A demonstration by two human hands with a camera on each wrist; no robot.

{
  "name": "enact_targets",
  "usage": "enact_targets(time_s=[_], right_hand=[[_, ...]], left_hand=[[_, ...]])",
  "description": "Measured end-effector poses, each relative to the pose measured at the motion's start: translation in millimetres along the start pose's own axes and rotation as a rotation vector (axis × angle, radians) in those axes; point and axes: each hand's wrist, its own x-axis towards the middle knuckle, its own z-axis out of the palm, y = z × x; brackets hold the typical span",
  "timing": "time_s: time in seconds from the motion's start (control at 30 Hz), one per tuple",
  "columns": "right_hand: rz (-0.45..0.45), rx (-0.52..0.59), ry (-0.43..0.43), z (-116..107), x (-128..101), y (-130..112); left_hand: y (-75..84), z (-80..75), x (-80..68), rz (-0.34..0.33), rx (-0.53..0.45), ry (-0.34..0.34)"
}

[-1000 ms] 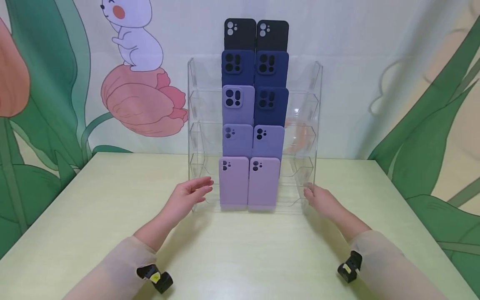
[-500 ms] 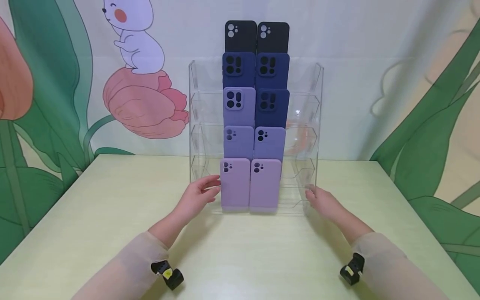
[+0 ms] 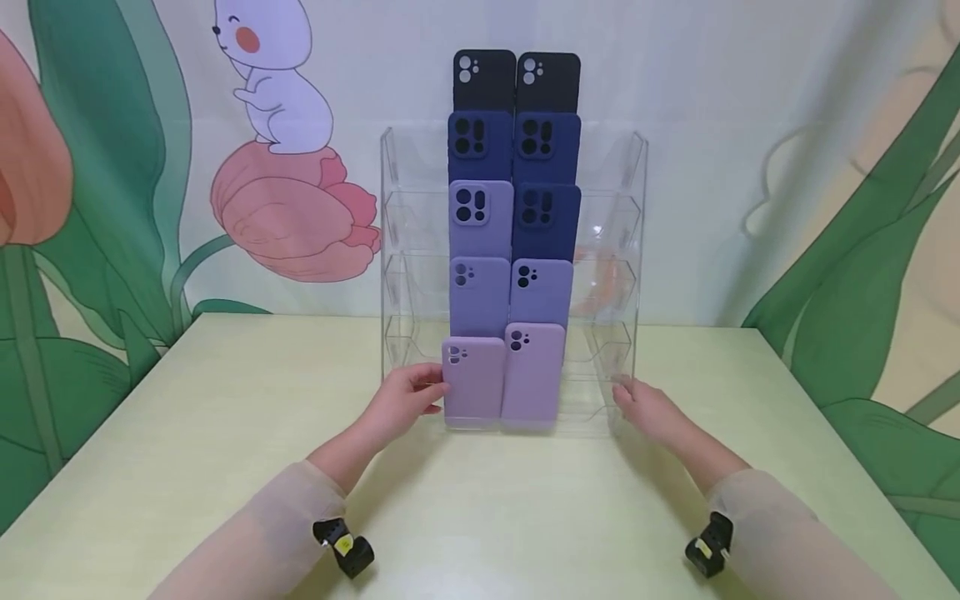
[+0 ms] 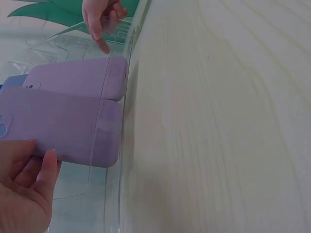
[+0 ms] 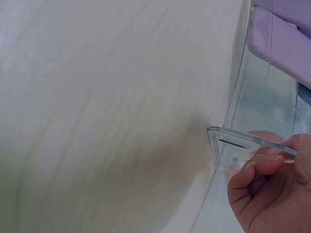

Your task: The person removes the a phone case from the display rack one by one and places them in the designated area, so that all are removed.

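In the head view, a clear acrylic tiered stand (image 3: 640, 208) holds phone cases in two columns. My left hand (image 3: 402, 402) grips the left edge of the lilac-pink phone case (image 3: 474, 392) on the lowest tier. In the left wrist view, thumb and fingers pinch this phone case (image 4: 63, 121), its lower end still behind the clear front lip. A second pink case (image 3: 534, 383) stands beside it, its top higher. My right hand (image 3: 647, 407) holds the stand's right side; in the right wrist view, thumb and fingers pinch the clear side panel (image 5: 248, 138).
Higher tiers carry light purple cases (image 3: 480, 296), navy blue cases (image 3: 547, 229) and, at the top, black cases (image 3: 487, 87). The stand is on a pale wooden table (image 3: 495, 517). Behind hangs a curtain (image 3: 712, 167) printed with flowers and a white animal.
My left hand has moved right, from beside the stand's left part to the left pink case, and taken hold of it. That case's top has dropped lower. The right hand keeps its hold.
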Motion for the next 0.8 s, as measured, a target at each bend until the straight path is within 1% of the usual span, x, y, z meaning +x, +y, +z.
enact_targets(time_s=[0.1, 0.23, 0.33, 0.6, 0.67, 0.8], right_hand=[[-0.002, 0.004, 0.000, 1.2, -2.1, 0.8], [0.001, 0.015, -0.003, 1.5, -3.3, -0.7], [0.000, 0.014, 0.007, 1.3, -2.8, -1.4], [0.001, 0.008, 0.015, 1.7, -1.5, -1.0], [0.000, 0.006, 0.015, 1.4, -1.6, -1.5], [-0.003, 0.009, 0.014, 1.4, -2.8, -1.3]], left_hand=[[-0.3, 1.5, -0.4, 0.003, 0.000, -0.008], [-2.2, 2.2, -0.2, 0.026, -0.004, 0.001], [-2.5, 1.8, -0.2, 0.056, -0.007, 0.010], [5.0, -2.7, -4.8, 0.110, -0.049, 0.037], [6.4, -4.6, -5.8, 0.113, -0.058, 0.048], [7.9, -7.6, -8.0, 0.099, -0.071, 0.060]])
